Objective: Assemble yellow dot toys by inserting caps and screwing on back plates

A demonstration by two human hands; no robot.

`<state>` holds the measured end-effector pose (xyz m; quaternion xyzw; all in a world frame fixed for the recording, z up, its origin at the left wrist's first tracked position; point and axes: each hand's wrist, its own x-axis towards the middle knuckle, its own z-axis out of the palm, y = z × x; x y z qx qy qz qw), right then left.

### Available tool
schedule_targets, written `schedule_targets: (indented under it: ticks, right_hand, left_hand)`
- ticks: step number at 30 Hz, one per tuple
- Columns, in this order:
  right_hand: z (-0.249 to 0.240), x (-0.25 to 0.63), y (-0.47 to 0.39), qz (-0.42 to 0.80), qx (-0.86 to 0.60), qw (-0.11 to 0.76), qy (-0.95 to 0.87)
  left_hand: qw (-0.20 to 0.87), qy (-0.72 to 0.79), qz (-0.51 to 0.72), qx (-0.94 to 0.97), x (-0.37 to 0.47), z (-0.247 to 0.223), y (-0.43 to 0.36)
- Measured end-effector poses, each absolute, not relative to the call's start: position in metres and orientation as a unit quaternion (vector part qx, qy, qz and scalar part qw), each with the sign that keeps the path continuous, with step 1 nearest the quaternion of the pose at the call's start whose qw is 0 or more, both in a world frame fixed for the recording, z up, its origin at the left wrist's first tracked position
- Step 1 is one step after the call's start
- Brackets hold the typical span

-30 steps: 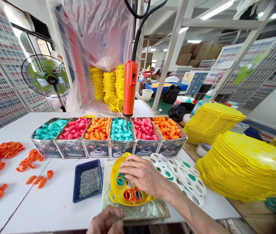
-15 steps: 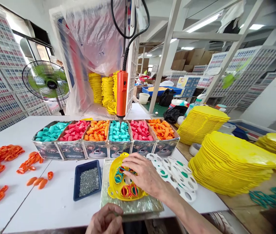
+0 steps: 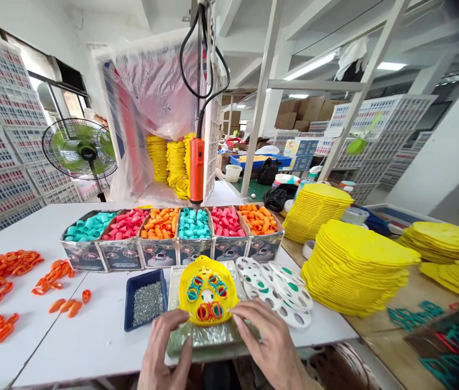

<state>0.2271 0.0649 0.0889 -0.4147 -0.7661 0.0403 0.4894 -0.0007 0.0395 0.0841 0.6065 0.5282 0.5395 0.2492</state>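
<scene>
A yellow plastic toy shell [image 3: 207, 265], round with small ear-like tabs, lies open side up on a plastic-wrapped board [image 3: 203, 344]. Teal-and-red pieces [image 3: 218, 285] sit at its upper left and right, and a red piece [image 3: 210, 311] with round openings sits at the bottom. My left hand [image 3: 164, 346] is at the shell's lower left edge, thumb and fingers apart. On the lower right, my right hand [image 3: 268, 338] has its fingertips at the rim, thumb apart from the fingers. Whether the fingertips press on the shell is hard to tell.
An orange electric screwdriver [image 3: 197, 170] hangs above boxes [image 3: 158, 254] of teal, pink and orange caps. A blue tray [image 3: 130, 319] of small screws stands left of the board. White perforated discs [image 3: 294, 314] and stacked yellow plates [image 3: 355, 271] lie right; orange parts [image 3: 6, 265] lie left.
My right hand has drawn back from over the shell to its lower right edge. My left hand has opened and moved up to the lower left edge. The shell now sits more upright.
</scene>
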Motion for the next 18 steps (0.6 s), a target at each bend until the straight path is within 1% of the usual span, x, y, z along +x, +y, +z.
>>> schedule_targets:
  ticks: [3, 5, 8, 12, 18]
  right_hand:
    - [0.08, 0.222, 0.056, 0.076, -0.434, 0.524, -0.729]
    - [0.075, 0.218, 0.054, 0.127, -0.463, 0.528, -0.701]
    - [0.066, 0.212, 0.054, 0.188, -0.506, 0.529, -0.654]
    - [0.051, 0.207, 0.055, 0.222, -0.519, 0.553, -0.612]
    - [0.041, 0.203, 0.055, 0.227, -0.522, 0.564, -0.598]
  left_hand:
    - [0.116, 0.502, 0.522, 0.679, -0.002, 0.072, 0.054]
    - [0.062, 0.501, 0.486, 0.713, 0.0, 0.063, 0.064]
    - [0.043, 0.508, 0.445, 0.736, 0.005, 0.055, 0.077]
    - [0.038, 0.518, 0.429, 0.739, 0.009, 0.049, 0.085]
    - [0.034, 0.521, 0.428, 0.738, 0.009, 0.046, 0.084]
